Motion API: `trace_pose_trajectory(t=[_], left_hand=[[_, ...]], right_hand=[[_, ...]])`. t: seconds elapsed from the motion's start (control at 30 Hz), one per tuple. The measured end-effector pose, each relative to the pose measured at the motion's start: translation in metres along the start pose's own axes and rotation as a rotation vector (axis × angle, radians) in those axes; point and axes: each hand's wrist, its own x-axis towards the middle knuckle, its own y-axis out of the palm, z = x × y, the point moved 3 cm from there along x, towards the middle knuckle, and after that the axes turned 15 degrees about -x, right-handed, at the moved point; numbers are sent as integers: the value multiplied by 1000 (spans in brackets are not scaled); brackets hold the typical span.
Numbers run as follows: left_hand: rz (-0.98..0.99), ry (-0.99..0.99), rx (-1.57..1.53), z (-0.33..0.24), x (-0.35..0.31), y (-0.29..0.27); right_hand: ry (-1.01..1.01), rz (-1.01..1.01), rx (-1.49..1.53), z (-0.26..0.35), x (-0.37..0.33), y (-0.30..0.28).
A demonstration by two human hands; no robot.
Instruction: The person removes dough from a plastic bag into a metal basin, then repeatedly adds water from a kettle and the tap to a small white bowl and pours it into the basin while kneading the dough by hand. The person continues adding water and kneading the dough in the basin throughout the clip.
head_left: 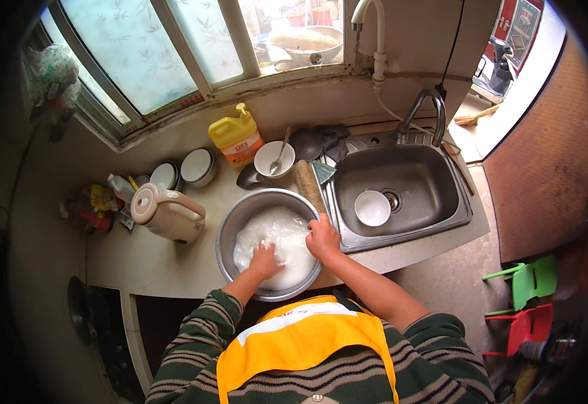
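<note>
A round grey metal basin [223,252] stands at the counter's front edge, partly filled with milky white liquid [277,227]. What lies beneath its cloudy surface cannot be seen. My left hand [265,260] dips into the liquid, knuckles showing and fingertips hidden, so its grip is unclear. On the basin's right rim, my right hand [323,239] is closed, its fingers wrapped over the edge. Just behind that hand lies a rough brown cylindrical thing [309,185], angled between basin and sink.
To the right, a steel sink [415,229] holds a white bowl [373,208] under a curved faucet [435,101]. A beige electric kettle [173,214] stands left. Behind are a yellow detergent jug [237,138], stacked bowls [198,167] and a bowl with a spoon [267,160].
</note>
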Motion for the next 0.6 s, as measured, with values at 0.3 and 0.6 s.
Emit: trace_pose_trajectory(t=[0.3, 0.6], left_hand=[[324, 285, 26, -26, -10, 54], [46, 164, -121, -22, 9, 17]], right_hand=[[-29, 18, 10, -2, 0, 1], [-20, 20, 34, -3, -2, 1]])
